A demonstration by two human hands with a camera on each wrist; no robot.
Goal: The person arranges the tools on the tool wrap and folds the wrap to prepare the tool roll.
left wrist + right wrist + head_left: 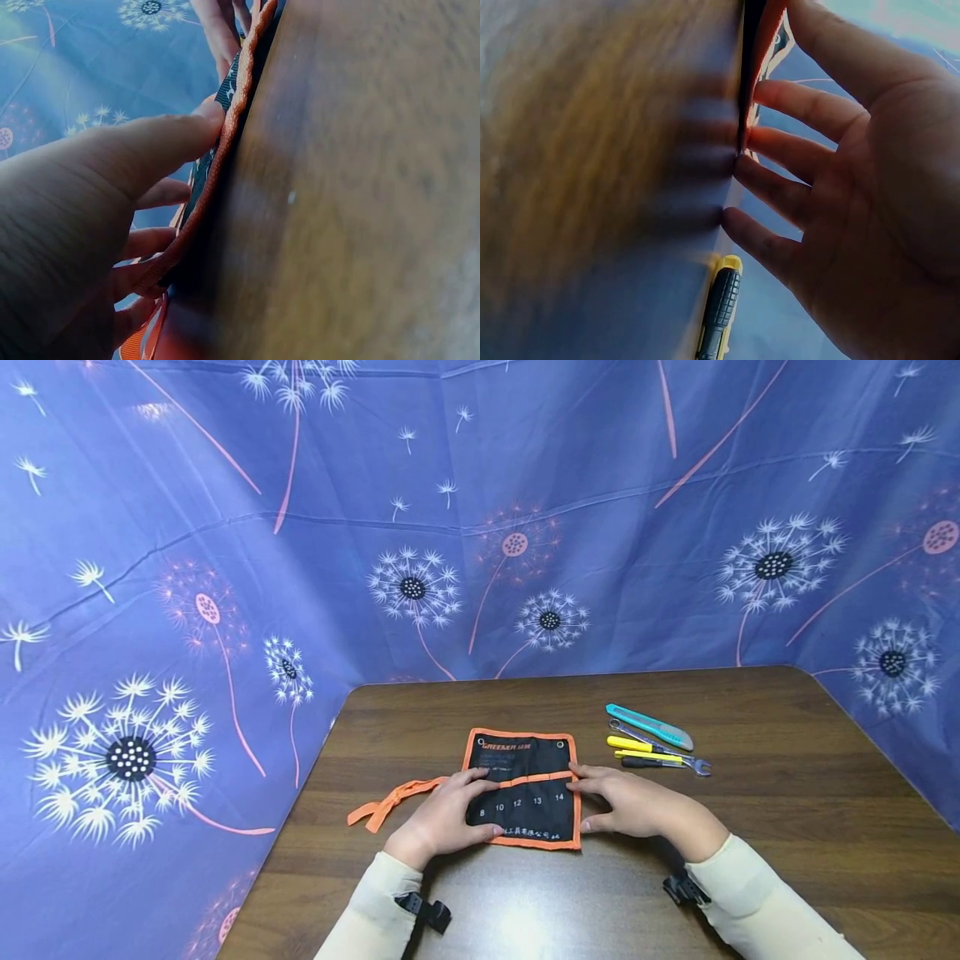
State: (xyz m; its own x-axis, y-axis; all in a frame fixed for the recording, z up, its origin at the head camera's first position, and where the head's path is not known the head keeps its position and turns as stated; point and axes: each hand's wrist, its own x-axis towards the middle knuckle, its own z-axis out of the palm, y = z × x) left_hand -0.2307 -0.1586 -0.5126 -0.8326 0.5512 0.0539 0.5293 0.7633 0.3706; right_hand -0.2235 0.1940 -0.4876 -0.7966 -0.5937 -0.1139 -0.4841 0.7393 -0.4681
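A black fabric tool pouch [525,814] with orange trim lies flat on the table, its row of pockets printed 8, 10, 12, 13, 14. My left hand [448,814] rests on the pouch's left side, thumb on the lower edge and fingers spread further up. In the left wrist view, the thumb [169,139] presses on the orange border. On the opposite side, my right hand [626,802] touches the right border with its fingertips, fingers apart and nearly straight. An orange tie strap [397,795] trails out to the left.
Right of the pouch lie a teal utility knife [648,727], a combination wrench [699,766], a yellow-handled screwdriver [630,744] and a black-handled screwdriver [645,762]. A dandelion-print cloth [480,468] hangs behind the wooden table [787,860].
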